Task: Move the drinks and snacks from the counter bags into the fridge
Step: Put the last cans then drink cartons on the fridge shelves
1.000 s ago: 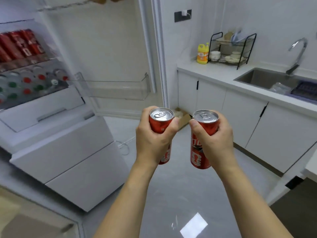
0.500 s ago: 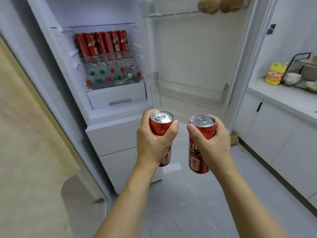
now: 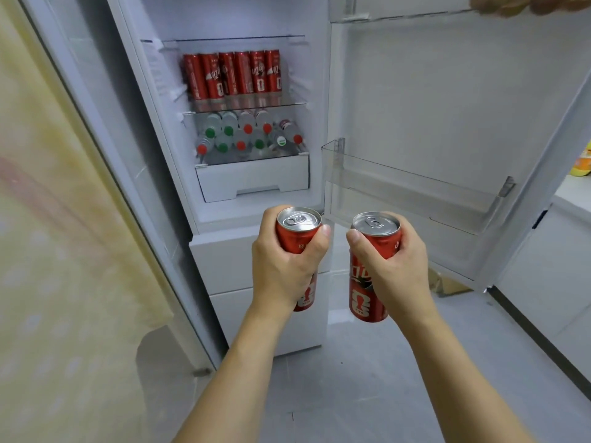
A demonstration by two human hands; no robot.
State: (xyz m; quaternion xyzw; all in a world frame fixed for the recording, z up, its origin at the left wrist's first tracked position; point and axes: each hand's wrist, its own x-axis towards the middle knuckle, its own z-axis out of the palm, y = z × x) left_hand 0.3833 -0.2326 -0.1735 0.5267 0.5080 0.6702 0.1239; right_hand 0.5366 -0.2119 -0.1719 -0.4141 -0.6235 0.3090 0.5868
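My left hand (image 3: 284, 266) grips a tall red soda can (image 3: 295, 233), held upright in front of the open fridge (image 3: 230, 238). My right hand (image 3: 393, 266) grips a second red can (image 3: 364, 292) beside it, a little apart. Both cans sit at chest height, below the fridge's open compartment. Inside, a row of several red cans (image 3: 233, 75) stands on the upper glass shelf. Below that lie several water bottles (image 3: 249, 135) with red and green caps facing out.
The fridge door (image 3: 447, 107) swings open to the right, with a clear door bin (image 3: 412, 190) and another bin at the top holding bread-like snacks (image 3: 527, 4). A white drawer (image 3: 252, 180) sits under the bottles. A yellowish curtain (image 3: 64, 219) hangs left. White cabinets (image 3: 559, 266) stand right.
My view has turned left and closer to the fridge, so its shelves now face me. Both hands still hold their cans in the same pose.
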